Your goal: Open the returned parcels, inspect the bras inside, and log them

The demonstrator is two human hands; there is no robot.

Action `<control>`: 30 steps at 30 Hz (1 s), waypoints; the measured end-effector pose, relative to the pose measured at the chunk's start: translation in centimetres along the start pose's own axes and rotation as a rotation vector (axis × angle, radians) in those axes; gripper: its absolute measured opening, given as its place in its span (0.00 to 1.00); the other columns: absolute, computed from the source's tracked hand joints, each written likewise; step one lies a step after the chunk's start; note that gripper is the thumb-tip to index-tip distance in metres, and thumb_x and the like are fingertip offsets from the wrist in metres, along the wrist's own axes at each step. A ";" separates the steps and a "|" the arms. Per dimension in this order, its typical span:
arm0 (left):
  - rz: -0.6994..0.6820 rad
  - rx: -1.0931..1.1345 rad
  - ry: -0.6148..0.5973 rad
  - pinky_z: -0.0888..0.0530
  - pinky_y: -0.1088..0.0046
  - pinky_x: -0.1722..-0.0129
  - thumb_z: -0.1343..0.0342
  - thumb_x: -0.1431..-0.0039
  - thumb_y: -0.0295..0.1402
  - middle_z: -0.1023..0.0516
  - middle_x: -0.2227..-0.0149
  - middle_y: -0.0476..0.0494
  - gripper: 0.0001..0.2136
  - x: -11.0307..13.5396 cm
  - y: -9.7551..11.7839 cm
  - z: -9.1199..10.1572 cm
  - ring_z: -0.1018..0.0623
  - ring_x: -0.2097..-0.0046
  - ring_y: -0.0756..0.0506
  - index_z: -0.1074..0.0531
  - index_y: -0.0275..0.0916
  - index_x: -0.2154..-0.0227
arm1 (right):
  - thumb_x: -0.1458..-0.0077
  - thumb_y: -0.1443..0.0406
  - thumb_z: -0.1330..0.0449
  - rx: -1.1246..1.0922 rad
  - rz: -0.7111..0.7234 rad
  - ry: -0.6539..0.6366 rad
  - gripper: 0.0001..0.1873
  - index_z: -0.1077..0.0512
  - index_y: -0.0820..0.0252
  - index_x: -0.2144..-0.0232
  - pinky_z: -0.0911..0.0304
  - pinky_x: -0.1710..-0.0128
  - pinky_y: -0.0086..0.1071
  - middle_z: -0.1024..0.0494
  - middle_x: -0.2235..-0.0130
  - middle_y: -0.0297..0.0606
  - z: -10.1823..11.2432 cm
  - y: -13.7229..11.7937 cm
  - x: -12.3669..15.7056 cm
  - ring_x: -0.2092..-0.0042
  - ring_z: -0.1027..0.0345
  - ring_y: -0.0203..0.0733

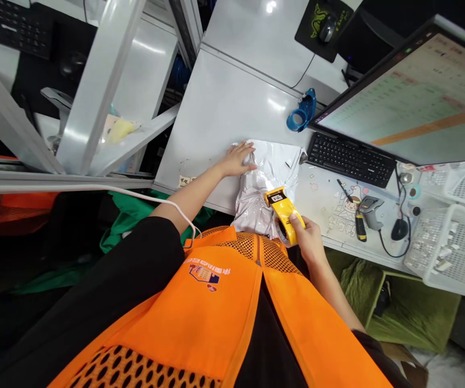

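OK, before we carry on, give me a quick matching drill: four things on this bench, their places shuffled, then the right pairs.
1. yellow tape dispenser
2. white plastic bag
3. black keyboard
4. blue plastic object

A. between the monitor and the handheld scanner
B. gripped in the right hand
C. on the table past the bag's far edge
D. touched by the left hand

Pairs: 1-B, 2-D, 3-A, 4-C

White desk [222,102] (glossy), pale frame [102,70] — slanting.
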State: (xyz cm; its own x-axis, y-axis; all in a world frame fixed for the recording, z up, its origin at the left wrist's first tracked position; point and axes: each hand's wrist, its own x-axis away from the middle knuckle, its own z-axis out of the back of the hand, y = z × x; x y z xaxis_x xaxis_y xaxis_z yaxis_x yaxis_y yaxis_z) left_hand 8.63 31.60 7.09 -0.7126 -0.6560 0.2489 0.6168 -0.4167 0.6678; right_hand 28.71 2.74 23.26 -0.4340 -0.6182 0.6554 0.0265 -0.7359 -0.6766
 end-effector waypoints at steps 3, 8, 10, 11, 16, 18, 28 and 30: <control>-0.016 -0.067 -0.072 0.56 0.45 0.22 0.34 0.46 0.62 0.51 0.20 0.36 0.53 0.6 0.3 0.1 0.52 0.20 0.28 0.44 0.41 0.24 | 0.46 0.36 0.32 -0.054 0.004 0.003 0.33 0.22 0.62 0.67 0.43 0.74 0.31 0.24 0.73 0.37 0.4 -1.2 0.3 0.72 0.37 0.39; -0.030 -0.124 -0.026 0.56 0.42 0.22 0.27 0.50 0.54 0.53 0.20 0.31 0.51 0.1 1.0 -0.4 0.57 0.19 0.27 0.39 0.39 0.28 | 0.44 0.39 0.31 -0.083 0.040 -0.013 0.31 0.19 0.62 0.61 0.40 0.73 0.31 0.22 0.70 0.37 1.3 -3.3 1.1 0.71 0.35 0.39; -0.039 -0.114 -0.007 0.56 0.41 0.22 0.28 0.46 0.52 0.56 0.20 0.30 0.46 -0.1 1.0 -0.7 0.59 0.19 0.28 0.37 0.38 0.30 | 0.44 0.39 0.31 -0.064 0.050 -0.016 0.31 0.19 0.62 0.62 0.41 0.73 0.31 0.23 0.71 0.37 1.5 -3.7 1.3 0.70 0.34 0.40; -0.050 -0.109 0.001 0.56 0.41 0.22 0.30 0.44 0.51 0.57 0.19 0.30 0.43 0.0 0.9 -0.9 0.59 0.19 0.28 0.36 0.37 0.30 | 0.44 0.38 0.31 -0.052 0.041 -0.018 0.31 0.19 0.62 0.63 0.41 0.73 0.31 0.23 0.71 0.37 1.6 -3.7 1.4 0.70 0.35 0.40; -0.137 -0.135 0.048 0.55 0.43 0.22 0.42 0.31 0.46 0.57 0.19 0.35 0.30 0.8 0.2 -2.4 0.57 0.19 0.33 0.34 0.41 0.30 | 0.48 0.33 0.33 0.075 -0.012 0.004 0.37 0.20 0.63 0.65 0.44 0.75 0.31 0.23 0.72 0.37 1.9 -2.3 1.1 0.72 0.37 0.39; -0.170 -0.164 0.040 0.58 0.44 0.22 0.48 0.27 0.45 0.55 0.19 0.39 0.29 1.2 0.1 -3.0 0.58 0.19 0.35 0.36 0.44 0.27 | 0.48 0.31 0.36 0.175 -0.003 0.010 0.39 0.21 0.63 0.67 0.45 0.75 0.32 0.25 0.73 0.37 2.0 -1.3 0.7 0.73 0.38 0.39; -0.210 -0.187 -0.153 0.69 0.47 0.22 0.45 0.38 0.56 0.56 0.19 0.39 0.46 0.6 1.7 -2.1 0.63 0.19 0.34 0.48 0.41 0.22 | 0.45 0.34 0.42 0.397 -0.012 -0.012 0.33 0.29 0.56 0.73 0.43 0.72 0.34 0.26 0.76 0.37 0.8 2.2 -3.2 0.72 0.35 0.43; -0.123 -0.151 -0.047 0.71 0.49 0.22 0.51 0.33 0.51 0.55 0.19 0.35 0.42 0.1 3.8 -3.3 0.65 0.19 0.35 0.48 0.34 0.22 | 0.45 0.34 0.42 0.392 -0.017 -0.021 0.31 0.31 0.55 0.73 0.44 0.73 0.34 0.27 0.76 0.36 0.5 2.7 -3.7 0.72 0.37 0.42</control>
State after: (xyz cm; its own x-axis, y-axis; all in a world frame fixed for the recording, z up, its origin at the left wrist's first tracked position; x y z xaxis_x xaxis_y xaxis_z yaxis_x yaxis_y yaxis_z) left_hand 12.00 27.83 7.33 -0.7985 -0.5653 0.2068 0.5644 -0.5838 0.5836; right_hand 30.89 2.91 19.18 -0.4193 -0.6074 0.6747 0.3628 -0.7934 -0.4888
